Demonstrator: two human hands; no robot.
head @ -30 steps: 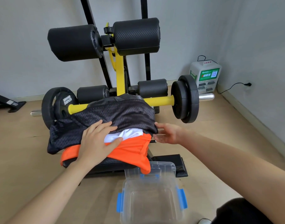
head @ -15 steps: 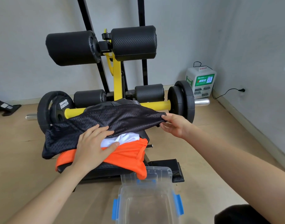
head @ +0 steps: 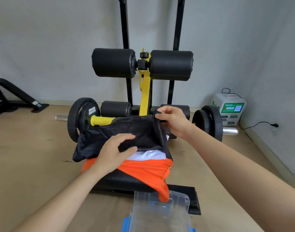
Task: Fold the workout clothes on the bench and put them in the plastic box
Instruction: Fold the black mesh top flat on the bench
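A black mesh garment (head: 120,133) lies on top of a pile on the black bench (head: 125,179), over a white garment (head: 148,154) and an orange one (head: 148,169). The orange cloth hangs off the bench's front edge down to the clear plastic box (head: 160,215) on the floor. My left hand (head: 115,151) rests on the black mesh, fingers spread, thumb at its front hem. My right hand (head: 173,121) pinches the mesh's right edge and holds it lifted above the pile.
Black roller pads on a yellow post (head: 144,91) rise behind the bench. Weight plates (head: 79,118) (head: 208,123) sit on a bar at either side. A white charging kiosk (head: 230,109) stands by the right wall. Another machine's black frame (head: 14,97) is at far left.
My right hand has taken hold of the black mesh's right edge and lifted it up and inward over the pile. My left hand stays on the cloth. The view has tilted up.
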